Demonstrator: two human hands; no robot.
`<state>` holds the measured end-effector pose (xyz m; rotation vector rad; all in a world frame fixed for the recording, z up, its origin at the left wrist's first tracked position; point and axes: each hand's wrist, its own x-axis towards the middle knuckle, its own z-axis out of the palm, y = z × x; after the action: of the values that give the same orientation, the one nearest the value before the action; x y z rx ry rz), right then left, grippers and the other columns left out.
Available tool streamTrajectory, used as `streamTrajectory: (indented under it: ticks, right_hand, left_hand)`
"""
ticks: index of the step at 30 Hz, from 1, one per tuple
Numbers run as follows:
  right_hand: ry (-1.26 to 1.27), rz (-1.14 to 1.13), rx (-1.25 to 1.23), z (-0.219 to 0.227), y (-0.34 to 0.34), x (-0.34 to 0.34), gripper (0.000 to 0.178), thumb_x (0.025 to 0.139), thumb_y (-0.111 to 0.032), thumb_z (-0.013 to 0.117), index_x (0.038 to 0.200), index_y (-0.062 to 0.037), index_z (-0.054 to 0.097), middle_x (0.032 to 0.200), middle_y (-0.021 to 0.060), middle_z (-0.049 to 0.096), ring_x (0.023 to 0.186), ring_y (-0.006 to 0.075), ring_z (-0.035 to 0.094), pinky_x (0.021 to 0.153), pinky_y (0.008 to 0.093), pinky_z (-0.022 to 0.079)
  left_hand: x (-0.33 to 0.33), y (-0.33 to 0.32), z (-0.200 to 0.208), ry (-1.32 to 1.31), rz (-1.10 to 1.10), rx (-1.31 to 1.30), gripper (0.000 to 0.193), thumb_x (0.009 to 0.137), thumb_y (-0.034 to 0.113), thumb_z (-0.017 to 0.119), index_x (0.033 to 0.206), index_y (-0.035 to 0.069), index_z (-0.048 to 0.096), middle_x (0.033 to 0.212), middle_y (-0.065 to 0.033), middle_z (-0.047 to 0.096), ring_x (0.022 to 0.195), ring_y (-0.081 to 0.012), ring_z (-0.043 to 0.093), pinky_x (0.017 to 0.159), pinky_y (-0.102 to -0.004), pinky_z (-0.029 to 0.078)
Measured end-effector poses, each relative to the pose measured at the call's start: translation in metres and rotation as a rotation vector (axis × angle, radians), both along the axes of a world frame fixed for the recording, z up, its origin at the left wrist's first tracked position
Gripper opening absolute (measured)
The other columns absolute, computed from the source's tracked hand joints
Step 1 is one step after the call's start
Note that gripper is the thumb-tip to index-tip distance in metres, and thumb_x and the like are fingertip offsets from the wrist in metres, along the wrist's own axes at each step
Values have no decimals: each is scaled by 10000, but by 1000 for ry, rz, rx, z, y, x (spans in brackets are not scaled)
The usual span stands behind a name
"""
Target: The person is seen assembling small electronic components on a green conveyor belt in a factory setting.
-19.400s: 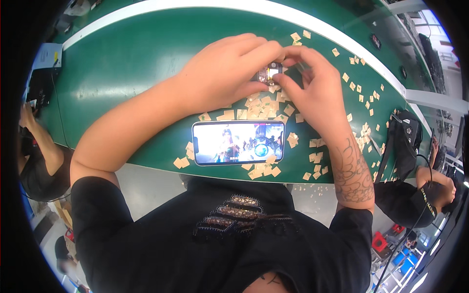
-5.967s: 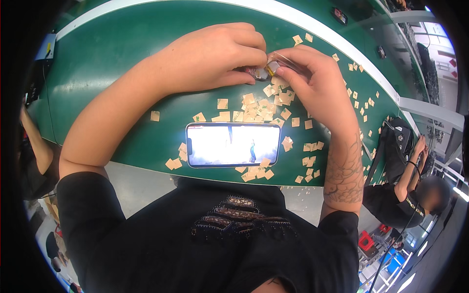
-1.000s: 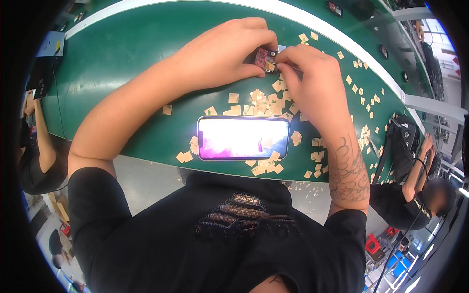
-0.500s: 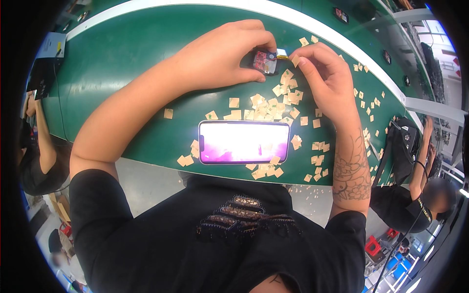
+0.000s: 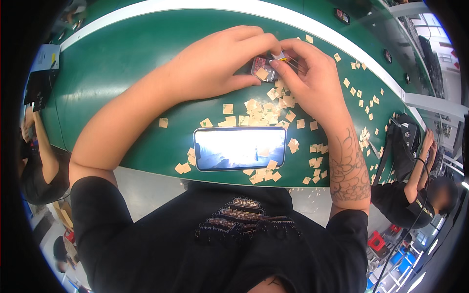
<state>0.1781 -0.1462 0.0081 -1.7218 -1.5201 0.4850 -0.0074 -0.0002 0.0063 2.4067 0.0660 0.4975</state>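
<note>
My left hand (image 5: 229, 58) curls round a small dark electronic device (image 5: 259, 64) with a red circuit board, gripping it at the far middle of the table. A tan square sticker (image 5: 262, 73) lies on the device's near part. My right hand (image 5: 308, 73) meets the left from the other side. Its thumb and forefinger pinch a small silver battery with yellow tape (image 5: 279, 56) at the device's edge, and thin wires show by the fingers. Fingers partly hide both battery and device. Many more tan squares (image 5: 259, 115) lie in a loose pile just nearer than my hands.
A phone with a lit screen (image 5: 239, 149) lies near the table's front edge. Scattered squares cover the green table (image 5: 112, 63) at right. A black bag (image 5: 403, 141) rests at the right end. Other people work at both sides; similar devices (image 5: 342, 15) lie beyond the white rail.
The tan square pinched in my right hand is now on the device. My right hand has moved left onto the battery, and the phone's screen picture has changed.
</note>
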Motion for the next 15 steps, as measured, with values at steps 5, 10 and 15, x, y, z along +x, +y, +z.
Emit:
streamTrajectory:
  ticks: [5,10,15]
  right_hand:
    - [71,-79,-197,12,-4,-1,197,926,-110,759,1103,-43,704,889,107,698,749,231,653,697,350,525]
    - [19,-27,-78,5,-6,0,175,927,-106,753,1084,-45,707,874,94,689,680,189,598,652,326,498]
    - [43,-39,-111,5,-9,0,177,938,-109,749,1102,-50,715,886,96,691,687,186,595,654,327,498]
  left_hand:
    - [-1,-1,-1,42,-69,60,316,821,-12,820,1094,71,684,1157,-70,624,1045,-265,645,880,-380,563]
    - [-1,-1,-1,55,-74,-107,211,829,-38,806,982,51,692,1184,-80,615,1061,-255,645,914,-356,559]
    - [-4,2,1,70,-74,-177,176,829,-58,792,930,37,685,1233,-100,609,1094,-251,641,966,-350,546]
